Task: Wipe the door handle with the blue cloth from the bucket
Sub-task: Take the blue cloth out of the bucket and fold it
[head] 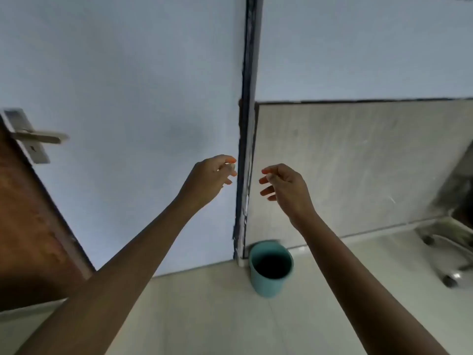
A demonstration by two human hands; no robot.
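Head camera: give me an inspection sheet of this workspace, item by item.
Surface: pale tiled floor, bare apart from the bucket.
Job's things: teal bucket stands on the floor at the foot of the dark vertical strip; its inside is dark, so no blue cloth can be made out. Metal door handle sits on the brown door at far left, untouched.
Clutter: nothing seen.
Grippers: left hand and right hand are raised in front of the wall, fingers loosely curled, both empty.
Cables: nothing seen.
Surroundings: pale blue wall; grey tiled panel to the right; blurred metal fixture at the right edge.
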